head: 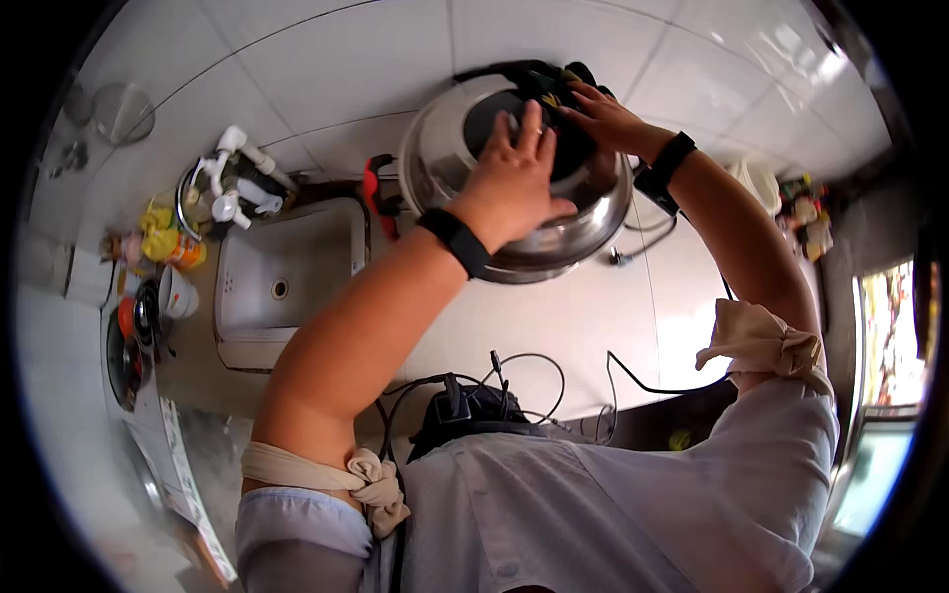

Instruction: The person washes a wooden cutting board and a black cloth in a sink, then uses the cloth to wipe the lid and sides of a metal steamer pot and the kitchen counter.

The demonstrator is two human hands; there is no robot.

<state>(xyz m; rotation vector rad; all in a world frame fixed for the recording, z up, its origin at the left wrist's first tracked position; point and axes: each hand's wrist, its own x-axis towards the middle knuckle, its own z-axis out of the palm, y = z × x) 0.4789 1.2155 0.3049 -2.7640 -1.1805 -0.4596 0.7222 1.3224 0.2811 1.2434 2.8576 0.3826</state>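
My left hand [519, 178] is spread over the top of a large round metal pot or cooker [437, 141], its fingers over a dark round middle part; whether it touches is hard to tell. Behind the pot, my right hand [604, 118] lies at a dark bundle with a yellow mark [545, 74], perhaps cloth. Whether the right fingers grip it cannot be seen clearly. At the pot's left side is a red and black handle-like thing [379, 196]. A cable with a metal connector [621, 257] lies to the pot's right.
A white sink [293, 333] is set in the counter [519, 319] at left, with white taps [226, 204] behind it. Yellow packages [167, 241], a white cup [178, 293] and pans [122, 356] stand further left. Black cables [560, 370] hang near my waist. A tiled wall [356, 67] rises behind.
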